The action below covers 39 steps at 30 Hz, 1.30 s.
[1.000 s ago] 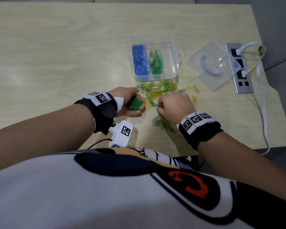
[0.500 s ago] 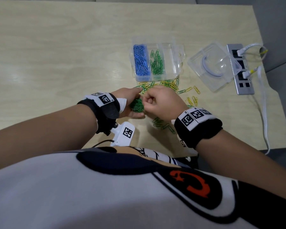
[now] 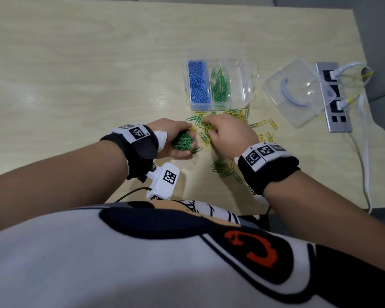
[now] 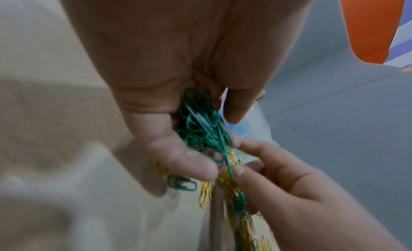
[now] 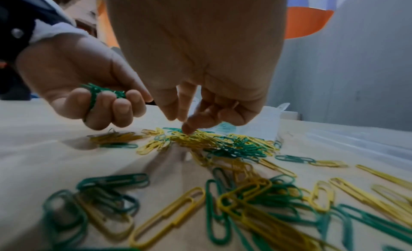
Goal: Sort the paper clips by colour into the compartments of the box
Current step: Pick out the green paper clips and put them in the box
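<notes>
My left hand (image 3: 190, 138) grips a bunch of green clips (image 3: 182, 142), palm turned up, just left of the loose pile; the left wrist view shows the bunch (image 4: 202, 126) held between thumb and fingers. A mixed pile of green and yellow clips (image 3: 238, 114) lies in front of the clear box (image 3: 250, 94). My right hand (image 3: 206, 126) reaches down into the pile, its index fingertip (image 5: 187, 128) touching the clips (image 5: 223, 145), and I see nothing held in it. The box holds blue clips (image 3: 198, 84) in the left compartment and green clips (image 3: 219, 87) in the middle one; the right one is bare.
The clear box lid (image 3: 298, 92) lies to the right of the box, with a grey power strip (image 3: 333, 96) and white cables (image 3: 367, 156) beyond it. A smaller cluster of clips (image 3: 223, 168) sits under my right wrist. The table's near edge runs close to my body.
My right hand went from the pile to my left hand's bunch and has now moved back out to the pile near the box. My left hand stayed in place with the bunch.
</notes>
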Available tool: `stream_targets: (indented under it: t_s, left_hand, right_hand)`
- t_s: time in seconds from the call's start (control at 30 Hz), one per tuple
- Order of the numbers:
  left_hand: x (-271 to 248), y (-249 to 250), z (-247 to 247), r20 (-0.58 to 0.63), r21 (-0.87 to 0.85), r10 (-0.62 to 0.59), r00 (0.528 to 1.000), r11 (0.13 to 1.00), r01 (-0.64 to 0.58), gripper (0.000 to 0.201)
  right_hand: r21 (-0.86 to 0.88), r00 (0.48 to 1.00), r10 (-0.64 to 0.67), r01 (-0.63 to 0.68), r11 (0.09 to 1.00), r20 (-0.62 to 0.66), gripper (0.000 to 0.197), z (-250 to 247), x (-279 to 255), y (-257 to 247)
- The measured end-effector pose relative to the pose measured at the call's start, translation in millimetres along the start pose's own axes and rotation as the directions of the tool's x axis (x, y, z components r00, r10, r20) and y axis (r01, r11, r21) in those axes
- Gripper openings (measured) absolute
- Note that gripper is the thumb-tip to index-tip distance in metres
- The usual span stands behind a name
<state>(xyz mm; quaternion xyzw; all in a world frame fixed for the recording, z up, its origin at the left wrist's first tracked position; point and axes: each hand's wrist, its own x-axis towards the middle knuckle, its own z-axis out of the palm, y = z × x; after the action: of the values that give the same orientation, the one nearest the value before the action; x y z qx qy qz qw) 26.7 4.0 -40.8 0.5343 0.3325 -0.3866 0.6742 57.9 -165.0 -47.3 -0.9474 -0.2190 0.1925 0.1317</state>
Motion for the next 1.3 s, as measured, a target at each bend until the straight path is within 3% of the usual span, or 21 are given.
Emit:
stream_targets:
  t_s: [0.1,0.2,0.37,0.53,0.73,0.83,0.9,1.0,1.1,1.3]
  left_hand:
    - [-1,0,-5,-0.021,-0.007,0.004,1.0,1.0,-0.005,0.038]
    - [-1,1,-11,-0.022,-0.027,0.002,1.0,1.0,-0.002,0.039]
    - [-1,2,-14,-0.014,-0.017,-0.003,1.0,1.0,0.003,0.038]
    - [1,4,-17,-0.015,-0.005,0.003,1.0,1.0,-0.003,0.038]
    - [4,7,-22,-0.025,-0.009,-0.004,1.0,1.0,0.004,0.037]
    - [4,8,-21,-0.021,-0.01,-0.001,1.0,1.0,0.001,0.037]
    - [3,8,-20,-0.017,-0.008,0.001,1.0,1.0,-0.001,0.038]
    - [2,8,-19,-0.024,-0.007,0.007,1.0,1.0,-0.007,0.039]
    - [1,8,-18,-0.027,-0.008,0.008,1.0,1.0,-0.008,0.04]
    - [0,10,-13,-0.024,-0.045,0.0,1.0,0.999,-0.001,0.042]
  right_hand:
    - [-0.13,0.998,0.056,-0.052,0.99,0.028,0.026,2,3,2]
    - [-0.112,0.992,0.124,-0.125,0.986,-0.017,0.019,1,6,6]
    - [-0.14,0.998,0.025,-0.034,0.99,-0.063,0.033,5,19,2]
    - [-0.201,0.996,0.053,-0.066,0.977,-0.073,0.016,7,24,4]
    - [-0.147,0.986,0.152,-0.141,0.979,0.064,0.008,-12,18,3]
    - [-0.117,0.995,0.088,-0.083,0.99,0.041,0.02,-10,22,2]
    - [-0.203,1.0,0.006,-0.002,0.979,0.019,0.027,-4,28,2]
    - [-0.368,0.998,-0.061,0.057,0.928,0.002,0.02,5,32,1]
    - [-0.442,0.999,-0.037,0.046,0.896,0.029,0.018,6,33,-2]
    - [-0.403,0.991,0.048,0.006,0.915,0.123,0.019,-2,31,-9]
